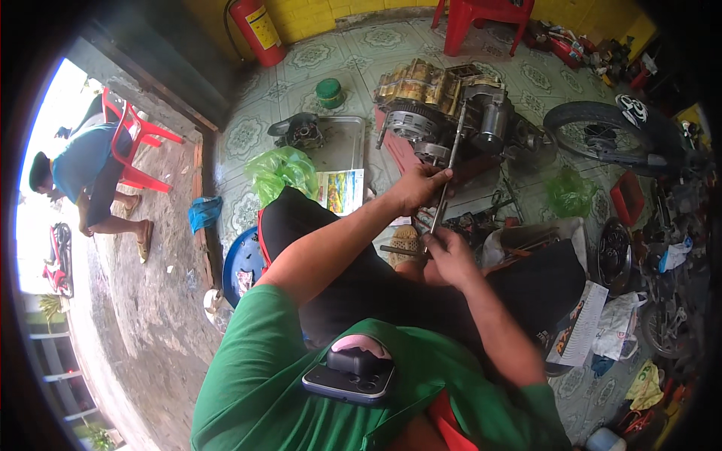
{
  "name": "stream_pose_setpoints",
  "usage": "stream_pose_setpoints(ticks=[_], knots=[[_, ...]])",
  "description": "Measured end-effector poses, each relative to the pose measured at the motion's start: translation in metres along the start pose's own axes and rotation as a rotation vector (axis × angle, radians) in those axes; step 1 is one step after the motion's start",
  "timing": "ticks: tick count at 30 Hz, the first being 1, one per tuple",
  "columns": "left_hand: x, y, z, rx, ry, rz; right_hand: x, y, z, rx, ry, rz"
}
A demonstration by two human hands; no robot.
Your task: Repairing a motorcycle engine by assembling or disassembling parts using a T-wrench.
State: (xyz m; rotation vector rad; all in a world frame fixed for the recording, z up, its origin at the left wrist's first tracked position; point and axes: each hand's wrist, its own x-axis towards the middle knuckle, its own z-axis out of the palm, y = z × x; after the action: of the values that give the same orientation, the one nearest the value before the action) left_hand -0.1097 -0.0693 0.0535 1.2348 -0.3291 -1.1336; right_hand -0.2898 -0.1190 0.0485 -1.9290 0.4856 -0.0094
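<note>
A: Grip?
B: Left hand (418,188) closed round T-wrench (457,140) shaft; right hand (452,258) gripping its lower end.
A: T-wrench location?
B: 2 o'clock of centre, shaft pointing near 12. Engine (430,94) at 1 o'clock.

The T-handle wrench (458,139) is smooth, shiny metal; the engine (421,86), bare metal, partly glossy. The tray (349,146) is sheet metal, the fire extinguisher (254,28) gloss-painted, the floor tiles (310,56) smooth and glazed, the concrete (165,323) rough and matt.
</note>
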Motion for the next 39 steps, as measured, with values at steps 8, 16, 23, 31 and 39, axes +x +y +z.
stream_pose_setpoints(ticks=[8, 16, 23, 31, 39], knots=[[-0.001, 0.026, 0.001, 0.511, 0.056, 0.072, 0.029, -0.026, -0.039, 0.561, -0.377, 0.43], [-0.003, 0.035, -0.011, 0.645, -0.016, -0.037, 0.052, -0.013, -0.041, 0.64, -0.439, 0.392], [-0.007, 0.031, -0.025, 0.441, -0.267, -0.071, 0.049, -0.008, -0.048, 0.765, -0.482, 0.293], [-0.006, 0.016, -0.016, 0.529, -0.04, 0.092, 0.049, -0.009, -0.042, 0.505, -0.313, 0.321], [-0.013, 0.026, -0.012, 0.601, -0.09, -0.028, 0.052, -0.009, -0.038, 0.515, -0.378, 0.289]])
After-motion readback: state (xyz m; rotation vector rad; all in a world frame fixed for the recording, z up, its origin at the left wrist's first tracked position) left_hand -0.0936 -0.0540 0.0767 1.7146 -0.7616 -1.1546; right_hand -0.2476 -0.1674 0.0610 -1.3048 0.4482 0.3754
